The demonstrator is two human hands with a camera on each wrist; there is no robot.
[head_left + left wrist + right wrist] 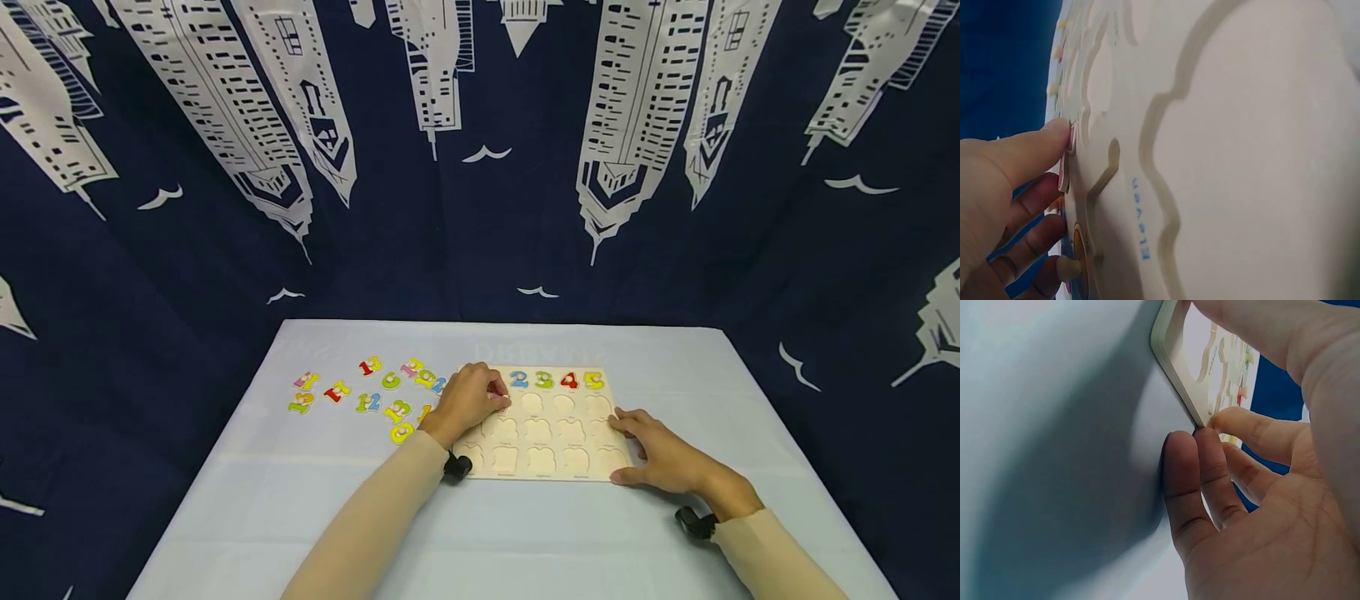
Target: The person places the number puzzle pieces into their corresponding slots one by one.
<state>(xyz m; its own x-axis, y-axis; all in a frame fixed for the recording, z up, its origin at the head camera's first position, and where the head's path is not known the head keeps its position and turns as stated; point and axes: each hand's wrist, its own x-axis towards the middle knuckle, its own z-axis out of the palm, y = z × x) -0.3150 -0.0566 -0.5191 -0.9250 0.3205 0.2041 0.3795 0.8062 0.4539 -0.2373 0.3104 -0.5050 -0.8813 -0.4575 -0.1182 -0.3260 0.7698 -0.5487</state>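
Observation:
A wooden number puzzle board [536,454] lies on the table with rows of shaped recesses. Its top row carries a blue 2 [519,379], a green 3 [544,380], a red 4 [569,380] and a yellow 5 [594,380]. Over the board's left part, my left hand [468,400] pinches a pink-edged puzzle piece [1064,173] between thumb and fingers, close above a recess. The piece's number is hidden. At the board's right side, my right hand [663,454] touches the edge with extended fingers, its thumb by the near corner.
Left of the board, several loose number pieces lie scattered on the white tablecloth, among them a green 0 [391,381], a red-and-yellow piece [337,392] and a yellow piece [402,432]. A dark blue curtain [450,250] with white buildings hangs behind the table.

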